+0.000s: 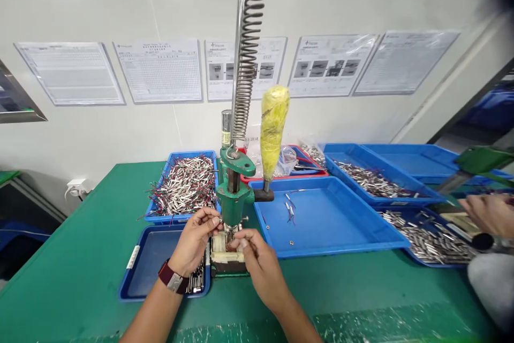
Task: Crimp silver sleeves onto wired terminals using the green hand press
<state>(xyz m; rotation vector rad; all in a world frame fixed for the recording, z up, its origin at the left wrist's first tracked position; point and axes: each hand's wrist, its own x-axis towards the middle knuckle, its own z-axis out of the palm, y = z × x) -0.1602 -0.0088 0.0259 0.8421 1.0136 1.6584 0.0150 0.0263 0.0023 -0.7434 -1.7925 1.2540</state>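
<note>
— Where do we have our hands?

— Both are at the foot of the green hand press (233,193), near the front edge of the table (80,257), about midway along it. Our left hand (195,241) has its fingers curled, the fingertips pinching at something small right under the press head; our right hand (259,260) does the same from the other side, fingers bent in toward the pale fixture block (227,252) that sits on the press base.

— What are we gripping?

— We cannot tell; the piece is too small and sits hidden between our fingertips. Both hands touch the block.

— And around the press?

— A dark blue tray (148,268) lies under our left wrist, with metal parts along its right side. Behind it, a blue tray of wired terminals (182,185) stands toward the back edge. On the right of the press lies a large blue tray (329,225) holding only a few wired pieces. The press lever has a yellow wrapped handle (273,129), upright, and a long coil spring (247,48) rises above it.

— Anyone else?

— A co-worker's hand (488,214) shows at the right edge of the table, over trays of metal parts (425,238).
</note>
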